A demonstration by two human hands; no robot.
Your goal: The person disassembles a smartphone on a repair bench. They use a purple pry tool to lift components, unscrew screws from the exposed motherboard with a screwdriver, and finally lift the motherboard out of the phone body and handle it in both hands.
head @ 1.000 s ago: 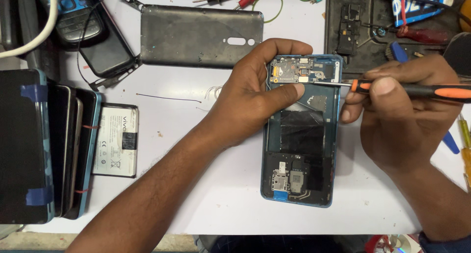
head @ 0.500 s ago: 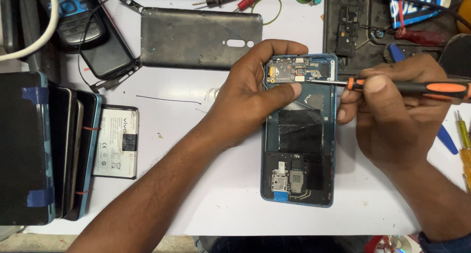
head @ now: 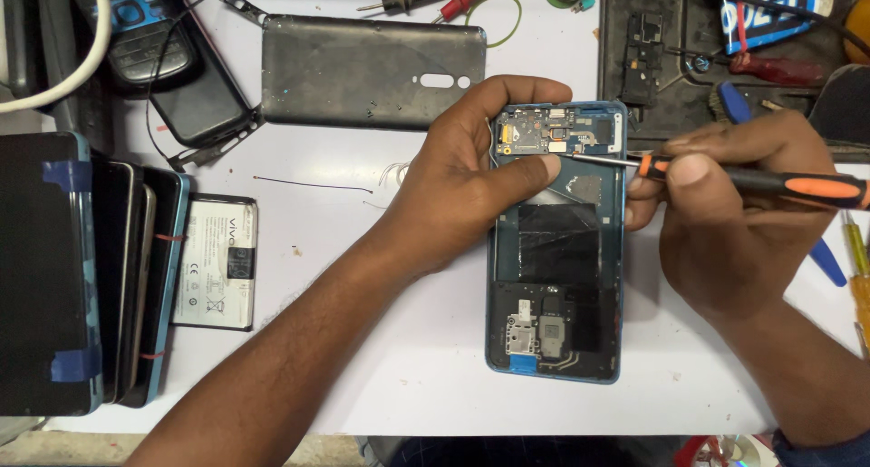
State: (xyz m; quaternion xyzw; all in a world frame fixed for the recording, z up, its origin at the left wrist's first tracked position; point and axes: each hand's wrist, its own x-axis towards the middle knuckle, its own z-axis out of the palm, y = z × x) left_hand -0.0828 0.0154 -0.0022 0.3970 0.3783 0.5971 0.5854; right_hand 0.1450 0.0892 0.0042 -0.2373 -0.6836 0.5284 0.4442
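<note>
Barely anything shifts since half a second ago: the right hand (head: 725, 222) has eased a touch toward the phone, and the screwdriver (head: 770, 179) now lies nearly level, its thin metal tip sliding in under the left thumb at the top of the board. Biggest thing first — the white desk (head: 362, 340) carries it all, with a stack of dark phones (head: 82, 268) stood on edge along the left side, same as before. Above centre lies a grey back cover (head: 372, 70), flat and apart from the work. Then the opened phone (head: 557, 250), blue-framed, back off, lying lengthwise on the desk between the two hands, circuit board (head: 557, 130) showing at the top end and a dark plate over its middle. The left hand (head: 462, 195) curls round that top end, fingers over the upper edge, thumb pressed across the frame just below the board, a closed grip pinning the phone steady. The right hand's grip is closed around the black and orange handle, thumb on top. A white battery (head: 216, 263) rests beside the stack, untouched. Small move, fine work: by my read the tip is settling on a point at the board's lower edge, though the exact contact is hidden by the thumb.
</note>
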